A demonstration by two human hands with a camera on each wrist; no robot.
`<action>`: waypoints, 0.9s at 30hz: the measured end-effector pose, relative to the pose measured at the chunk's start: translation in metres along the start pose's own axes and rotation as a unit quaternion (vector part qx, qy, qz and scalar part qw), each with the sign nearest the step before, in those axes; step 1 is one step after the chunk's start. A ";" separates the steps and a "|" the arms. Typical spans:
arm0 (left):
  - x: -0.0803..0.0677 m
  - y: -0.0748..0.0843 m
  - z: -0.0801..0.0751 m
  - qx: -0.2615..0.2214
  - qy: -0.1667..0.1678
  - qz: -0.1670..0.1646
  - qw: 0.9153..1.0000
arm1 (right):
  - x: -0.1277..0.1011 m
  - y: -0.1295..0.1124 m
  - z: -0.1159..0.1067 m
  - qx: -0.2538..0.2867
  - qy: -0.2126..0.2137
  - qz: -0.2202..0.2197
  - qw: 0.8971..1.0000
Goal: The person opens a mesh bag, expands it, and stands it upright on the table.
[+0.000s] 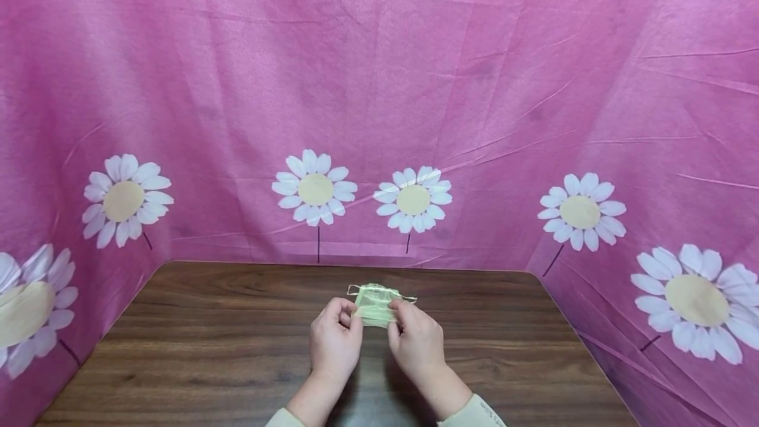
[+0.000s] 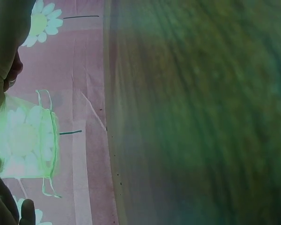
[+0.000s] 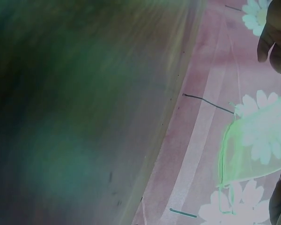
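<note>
Both wrists enter from the bottom edge of the head view in pale sleeves [image 1: 474, 414], and the two hands meet just above the middle of the counter [image 1: 207, 348], a dark wood-grain surface. Between them is a small pale green sheer pouch [image 1: 375, 305] with a thin drawstring, held up off the counter near its far half. Curled fingers of the left hand [image 1: 335, 341] pinch the pouch's left edge, and the right hand [image 1: 415, 341] pinches the right edge the same way, so the thin fabric is stretched between the two grips. Loops of drawstring [image 1: 409, 298] stick out at the pouch's upper corners.

From the left wrist view the pouch [image 2: 25, 140] is see-through, a daisy of the backdrop showing through it, with fingertips [image 2: 4, 79] at its edge. The right wrist view shows the same translucent green fabric [image 3: 253, 140] against the cloth, though the counter there is blurred.

Behind and on both sides of the counter hangs a pink cloth [image 1: 379, 84] printed with white daisies [image 1: 314, 188].
</note>
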State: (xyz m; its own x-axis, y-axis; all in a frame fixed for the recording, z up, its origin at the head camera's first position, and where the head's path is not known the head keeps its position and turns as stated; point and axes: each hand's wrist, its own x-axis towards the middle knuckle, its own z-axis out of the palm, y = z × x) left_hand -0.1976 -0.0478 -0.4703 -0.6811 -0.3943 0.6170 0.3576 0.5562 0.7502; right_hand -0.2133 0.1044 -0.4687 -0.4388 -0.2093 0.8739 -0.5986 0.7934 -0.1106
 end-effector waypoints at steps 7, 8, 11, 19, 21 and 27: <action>-0.001 0.001 0.000 -0.007 -0.009 -0.001 1.000 | 0.000 0.000 -0.003 -0.028 -0.036 0.032 0.998; -0.001 0.001 0.000 -0.008 -0.008 0.003 1.000 | 0.000 0.000 -0.004 -0.035 -0.050 0.039 0.997; -0.002 0.001 0.001 -0.011 -0.008 0.017 1.000 | 0.001 -0.001 -0.005 -0.049 -0.085 0.056 0.994; -0.004 0.005 0.001 -0.017 -0.023 0.047 0.998 | -0.002 -0.003 -0.004 -0.080 -0.086 0.028 0.993; -0.004 0.006 0.001 -0.016 -0.021 0.061 0.998 | -0.003 -0.003 -0.003 -0.081 -0.068 0.014 0.994; -0.005 0.005 -0.001 -0.007 -0.038 0.034 0.999 | -0.001 -0.003 -0.003 -0.053 -0.018 -0.006 0.998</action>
State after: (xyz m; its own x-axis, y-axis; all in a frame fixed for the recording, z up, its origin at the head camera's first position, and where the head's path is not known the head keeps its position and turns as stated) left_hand -0.1922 -0.0435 -0.4691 -0.7016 -0.2989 0.6469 0.4130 0.5691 0.7110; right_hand -0.2088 0.1044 -0.4680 -0.4576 -0.2380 0.8567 -0.5305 0.8463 -0.0482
